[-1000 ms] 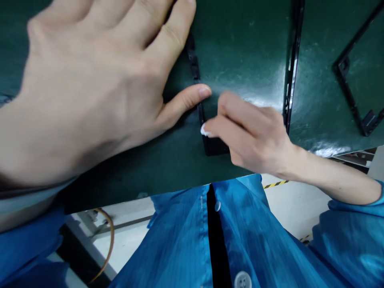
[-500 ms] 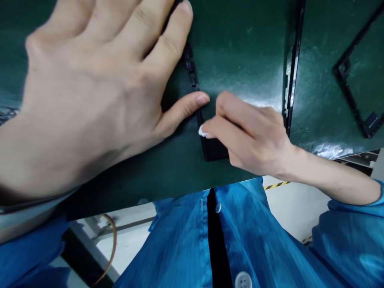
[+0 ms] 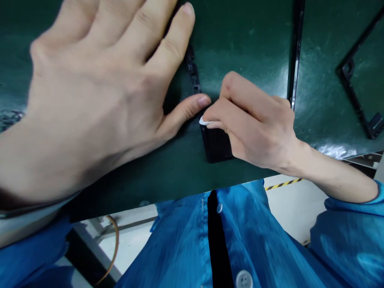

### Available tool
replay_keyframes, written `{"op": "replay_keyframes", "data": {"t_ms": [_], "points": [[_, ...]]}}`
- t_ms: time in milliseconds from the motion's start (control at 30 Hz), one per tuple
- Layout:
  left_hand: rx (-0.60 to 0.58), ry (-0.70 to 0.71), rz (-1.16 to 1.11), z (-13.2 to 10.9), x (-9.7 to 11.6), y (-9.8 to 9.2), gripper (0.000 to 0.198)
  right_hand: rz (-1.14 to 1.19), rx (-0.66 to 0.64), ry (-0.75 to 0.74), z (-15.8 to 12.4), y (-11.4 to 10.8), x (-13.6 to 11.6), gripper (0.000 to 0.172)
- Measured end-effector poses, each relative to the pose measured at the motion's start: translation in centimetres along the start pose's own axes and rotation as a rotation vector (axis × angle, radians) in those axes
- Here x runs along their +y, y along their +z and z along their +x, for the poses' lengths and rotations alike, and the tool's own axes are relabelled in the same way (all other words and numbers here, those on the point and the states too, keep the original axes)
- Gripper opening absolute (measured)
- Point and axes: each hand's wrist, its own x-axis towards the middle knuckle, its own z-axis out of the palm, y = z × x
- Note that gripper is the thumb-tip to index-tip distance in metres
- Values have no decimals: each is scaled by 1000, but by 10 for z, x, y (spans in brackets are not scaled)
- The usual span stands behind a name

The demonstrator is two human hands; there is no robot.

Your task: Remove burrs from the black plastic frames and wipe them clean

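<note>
A black plastic frame (image 3: 205,141) lies on the green table (image 3: 168,164), much of it hidden by both hands. My left hand (image 3: 102,88) is spread flat over its left part, with the thumb tip resting at the frame's side strip. My right hand (image 3: 258,120) is closed in a pinch around a small white cloth (image 3: 205,121). The cloth's tip touches the frame's side strip just below my left thumb. Under my right fingers shows a dark flat corner section of the frame.
A long black strip (image 3: 296,56) runs up the table to the right. Farther right lies another black frame (image 3: 354,96). Dark, tangled bits (image 3: 10,119) lie at the left edge. The table's front edge is close to my blue coat (image 3: 186,240).
My right hand has moved a little up along the frame's side strip, bringing the white cloth nearer my left thumb. My left hand stays spread in about the same place.
</note>
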Motion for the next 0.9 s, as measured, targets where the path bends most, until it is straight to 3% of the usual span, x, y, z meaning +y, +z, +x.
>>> {"op": "replay_keyframes", "data": {"t_ms": [67, 133, 267, 400, 533, 767, 900], "points": [[-6, -14, -8, 1, -1, 0, 88, 29, -19, 27, -2, -3, -2, 41], [-13, -19, -11, 2, -2, 0, 89, 53, -129, 56, -5, -11, -8, 45], [-28, -13, 37, 2, -4, 1, 91, 65, -305, -25, -6, -27, -16, 53], [-48, -54, 68, 1, -2, 1, 91, 96, -133, 14, 3, -25, -3, 42], [-76, -104, 61, 2, 3, 0, 93, 97, -67, -46, 11, -14, 12, 38], [-101, -140, 74, 4, 3, -3, 82, 216, -129, 190, 17, -16, 5, 42], [-83, -91, 42, 2, 2, -1, 92, 290, -188, 258, 19, -15, 1, 37]]}}
